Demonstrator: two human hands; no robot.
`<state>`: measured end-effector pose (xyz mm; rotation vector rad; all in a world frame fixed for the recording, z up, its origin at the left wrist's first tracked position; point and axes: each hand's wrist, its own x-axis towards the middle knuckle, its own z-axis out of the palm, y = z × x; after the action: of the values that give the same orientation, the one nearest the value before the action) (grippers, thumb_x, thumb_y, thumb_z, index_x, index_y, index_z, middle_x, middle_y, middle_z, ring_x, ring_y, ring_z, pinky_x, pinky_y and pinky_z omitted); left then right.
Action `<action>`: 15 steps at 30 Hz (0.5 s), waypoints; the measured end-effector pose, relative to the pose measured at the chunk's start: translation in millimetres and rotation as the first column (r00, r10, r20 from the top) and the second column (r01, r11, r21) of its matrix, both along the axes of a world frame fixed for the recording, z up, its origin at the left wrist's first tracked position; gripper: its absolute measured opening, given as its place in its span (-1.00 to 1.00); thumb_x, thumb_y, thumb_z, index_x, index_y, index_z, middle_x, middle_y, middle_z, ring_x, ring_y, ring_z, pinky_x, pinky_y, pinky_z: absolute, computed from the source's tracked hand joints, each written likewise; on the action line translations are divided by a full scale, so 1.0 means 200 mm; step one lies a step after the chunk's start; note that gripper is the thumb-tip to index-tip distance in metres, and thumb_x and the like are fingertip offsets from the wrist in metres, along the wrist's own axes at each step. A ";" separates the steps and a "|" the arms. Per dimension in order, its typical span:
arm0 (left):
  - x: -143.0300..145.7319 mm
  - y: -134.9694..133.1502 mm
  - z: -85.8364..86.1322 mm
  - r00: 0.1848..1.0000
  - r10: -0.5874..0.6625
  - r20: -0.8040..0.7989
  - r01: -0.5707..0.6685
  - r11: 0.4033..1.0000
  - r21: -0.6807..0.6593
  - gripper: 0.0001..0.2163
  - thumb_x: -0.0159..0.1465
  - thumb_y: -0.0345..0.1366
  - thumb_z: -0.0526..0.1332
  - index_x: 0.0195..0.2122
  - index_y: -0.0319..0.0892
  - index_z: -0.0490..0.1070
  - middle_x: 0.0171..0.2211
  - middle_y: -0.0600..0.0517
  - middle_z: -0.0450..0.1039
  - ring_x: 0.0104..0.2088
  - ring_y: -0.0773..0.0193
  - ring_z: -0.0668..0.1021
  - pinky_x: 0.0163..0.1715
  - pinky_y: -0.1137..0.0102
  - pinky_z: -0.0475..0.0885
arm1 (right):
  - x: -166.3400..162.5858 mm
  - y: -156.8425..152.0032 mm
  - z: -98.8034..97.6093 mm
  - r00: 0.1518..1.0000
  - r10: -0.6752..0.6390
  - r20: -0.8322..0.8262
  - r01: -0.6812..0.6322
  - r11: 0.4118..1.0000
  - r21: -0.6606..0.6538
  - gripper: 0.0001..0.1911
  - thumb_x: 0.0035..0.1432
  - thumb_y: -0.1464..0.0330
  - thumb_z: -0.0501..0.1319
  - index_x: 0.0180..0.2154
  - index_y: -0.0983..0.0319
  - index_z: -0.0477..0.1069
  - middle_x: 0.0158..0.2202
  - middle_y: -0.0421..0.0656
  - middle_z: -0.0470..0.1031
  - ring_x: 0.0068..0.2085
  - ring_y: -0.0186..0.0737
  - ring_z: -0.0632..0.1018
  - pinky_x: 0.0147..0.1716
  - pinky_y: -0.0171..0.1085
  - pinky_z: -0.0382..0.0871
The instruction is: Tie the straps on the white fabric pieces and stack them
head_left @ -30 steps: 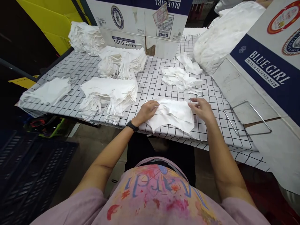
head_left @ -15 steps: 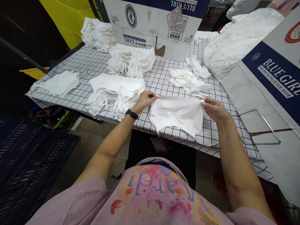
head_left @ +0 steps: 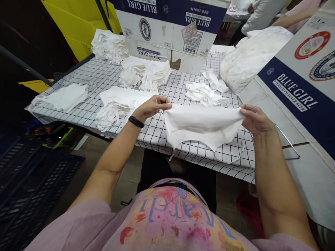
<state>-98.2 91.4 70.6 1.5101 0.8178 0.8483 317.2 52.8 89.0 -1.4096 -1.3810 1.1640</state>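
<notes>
A white camisole [head_left: 202, 122] with thin straps is stretched sideways between my two hands, just over the near edge of the table. My left hand [head_left: 156, 105] pinches its upper left corner between thumb and fingers. At the upper right corner, my right hand [head_left: 255, 118] grips the cloth the same way. The straps dangle toward the table's front edge. Close to my left hand lies a stack of similar white garments [head_left: 117, 99], partly covered by that hand. Crumpled white garments [head_left: 205, 93] rest just beyond the held one.
More white stacks [head_left: 145, 71] stand farther back on the checked tablecloth [head_left: 180, 80]. A flat white garment [head_left: 62, 97] lies at left. Cardboard boxes stand behind [head_left: 167, 31] and at right [head_left: 293, 94], beside a bulky white heap [head_left: 253, 55]. Another person's arm [head_left: 295, 19] shows top right.
My hands have moved apart, pulling the camisole wider and tauter. Its lower edge and straps now spread out more. The view has shifted slightly.
</notes>
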 end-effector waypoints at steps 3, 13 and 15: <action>-0.04 0.00 0.07 1.000 0.029 0.007 -0.029 0.996 0.081 -0.65 0.07 -0.02 0.52 -0.42 -0.21 0.55 -0.44 0.02 0.51 -0.40 0.33 0.52 -0.34 0.38 0.42 | 0.03 -0.04 0.08 0.919 0.247 0.307 -0.232 0.969 -0.084 -0.53 -0.04 -0.07 0.45 -0.40 0.20 0.51 -0.34 -0.08 0.50 -0.27 -0.13 0.45 -0.23 -0.14 0.31; -0.09 -0.02 0.36 0.969 -0.033 -0.244 0.101 0.956 0.274 -0.71 0.19 -0.07 0.47 -0.38 -0.21 0.54 -0.35 -0.03 0.52 -0.31 0.29 0.54 -0.28 0.39 0.45 | 0.05 -0.08 0.22 0.555 0.182 0.812 -0.250 0.967 -0.045 -0.46 0.07 -0.18 0.28 -0.33 0.16 0.58 -0.32 -0.05 0.60 -0.36 -0.07 0.49 -0.32 -0.11 0.29; -0.08 -0.03 0.40 0.959 -0.026 -0.284 0.123 0.936 0.330 -0.72 0.19 -0.08 0.47 -0.38 -0.19 0.54 -0.33 -0.03 0.53 -0.27 0.27 0.55 -0.25 0.37 0.46 | 0.04 -0.08 0.26 0.497 0.069 0.865 -0.240 0.969 0.060 -0.56 0.12 -0.08 0.26 -0.37 0.17 0.55 -0.37 -0.05 0.58 -0.41 -0.10 0.47 -0.34 -0.12 0.28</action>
<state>-114.6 85.3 150.5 1.9925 0.8348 0.7602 325.5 36.5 141.4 -1.8603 -2.2776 0.3303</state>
